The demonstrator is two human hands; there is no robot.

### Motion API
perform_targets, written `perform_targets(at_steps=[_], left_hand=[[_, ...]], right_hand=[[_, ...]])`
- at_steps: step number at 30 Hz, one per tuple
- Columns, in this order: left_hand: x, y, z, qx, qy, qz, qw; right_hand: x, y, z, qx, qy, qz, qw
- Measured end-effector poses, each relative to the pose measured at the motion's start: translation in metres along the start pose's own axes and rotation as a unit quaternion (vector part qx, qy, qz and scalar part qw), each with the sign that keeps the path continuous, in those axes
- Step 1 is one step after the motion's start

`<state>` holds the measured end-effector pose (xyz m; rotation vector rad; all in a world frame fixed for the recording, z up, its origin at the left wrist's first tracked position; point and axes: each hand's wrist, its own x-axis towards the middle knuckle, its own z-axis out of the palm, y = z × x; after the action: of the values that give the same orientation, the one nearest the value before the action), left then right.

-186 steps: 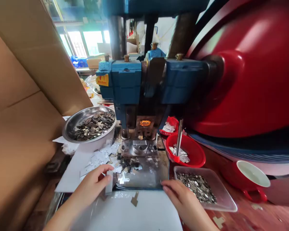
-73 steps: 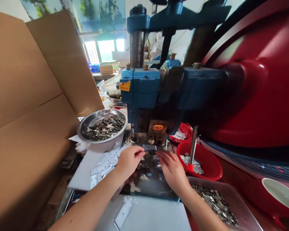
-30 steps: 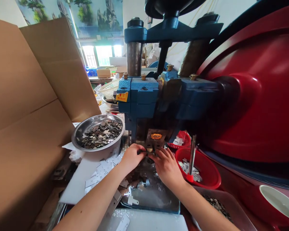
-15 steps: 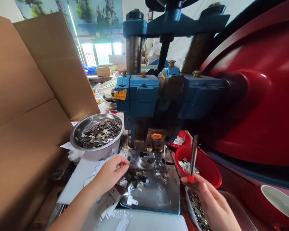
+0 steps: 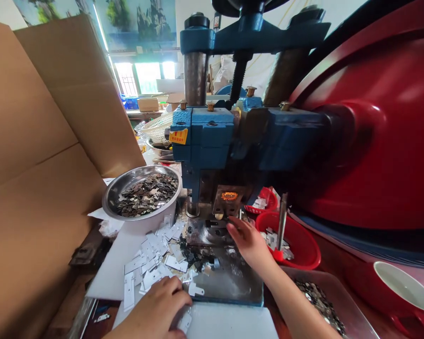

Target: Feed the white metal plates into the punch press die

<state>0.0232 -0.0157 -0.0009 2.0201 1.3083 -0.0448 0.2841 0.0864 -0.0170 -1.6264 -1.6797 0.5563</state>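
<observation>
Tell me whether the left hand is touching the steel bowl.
Apart: the head view shows loose pale plates lying in the gap between the left hand and the steel bowl.

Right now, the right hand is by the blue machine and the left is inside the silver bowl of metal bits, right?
No: the left hand isn't inside the silver bowl of metal bits. The head view shows it closer to us, by the pale flat pieces. The right hand is by the blue machine.
</observation>
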Motion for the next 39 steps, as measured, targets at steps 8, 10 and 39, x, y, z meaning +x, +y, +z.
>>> perform_targets(at_steps=[8,10,39], left_hand=[[-0.009,0.011,0.001,0.007,0.024,-0.031,0.999],[-0.009,0.009,0.003,0.001,0.029,-0.03,0.999],[0.02,0.007,0.005,-0.484,0.134,-0.067,0.862]], right_hand=[[0.012,0.014,-0.025,-0.078,0.069,0.078,0.991],[-0.002,0.034,-0.052,-0.097,0.108,0.11,0.983],[-0.021,-0.016,0.016,-0.082,0.017,-0.111,0.99]])
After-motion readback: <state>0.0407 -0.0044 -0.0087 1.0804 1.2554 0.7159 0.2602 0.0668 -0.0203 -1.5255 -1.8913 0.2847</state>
